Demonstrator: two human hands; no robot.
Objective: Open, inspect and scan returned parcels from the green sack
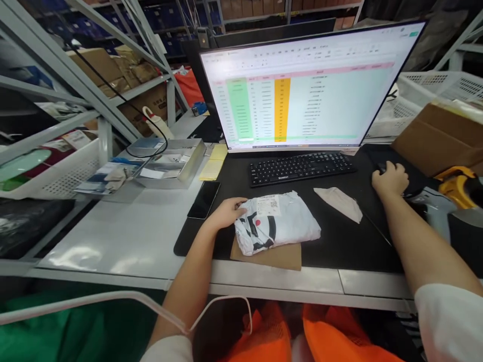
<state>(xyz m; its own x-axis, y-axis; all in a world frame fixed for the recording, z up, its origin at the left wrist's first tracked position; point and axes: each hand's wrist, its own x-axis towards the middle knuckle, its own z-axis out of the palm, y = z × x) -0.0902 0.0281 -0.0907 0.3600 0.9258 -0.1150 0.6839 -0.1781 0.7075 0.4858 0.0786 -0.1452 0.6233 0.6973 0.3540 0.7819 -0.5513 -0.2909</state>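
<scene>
My left hand (228, 212) grips the left end of a white plastic mailer bag (290, 221) with black print, a red dot and a shipping label (268, 205). The bag rests partly on a piece of brown cardboard (279, 255) at the desk's front edge. Far to the right, my right hand (391, 180) is curled over a dark computer mouse (382, 168), mostly hidden under the fingers. Behind the bag lies a black keyboard (302, 168), below a large monitor (309, 95) showing a spreadsheet with green and orange columns.
A phone (204, 200) lies left of my left hand, near yellow paper (214, 162) and an open grey box (173, 163). A pale folded cloth-like piece (338, 203) lies between bag and mouse. A yellow-and-grey device (458, 186) and a cardboard box (443, 136) stand at right.
</scene>
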